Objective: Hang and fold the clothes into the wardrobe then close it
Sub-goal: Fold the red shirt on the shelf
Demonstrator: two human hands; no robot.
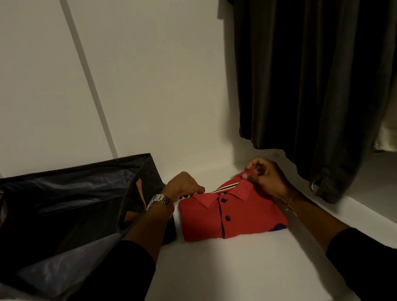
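While red polo (232, 215) lies folded on shelf (228, 268), collar away, both hands pinch collar: left hand (183, 184), right hand (265, 177).

Both arms reaching forward, left hand (183, 184) with fingers curled under, right hand (264, 176) pinching at the fingertips

Dark clothes (318, 66) run off top & right edges, hangers unseen. Left hand (184, 185) fingertips hide behind red shirt (232, 215) collar. Bag (66, 223) cut off at left edge.
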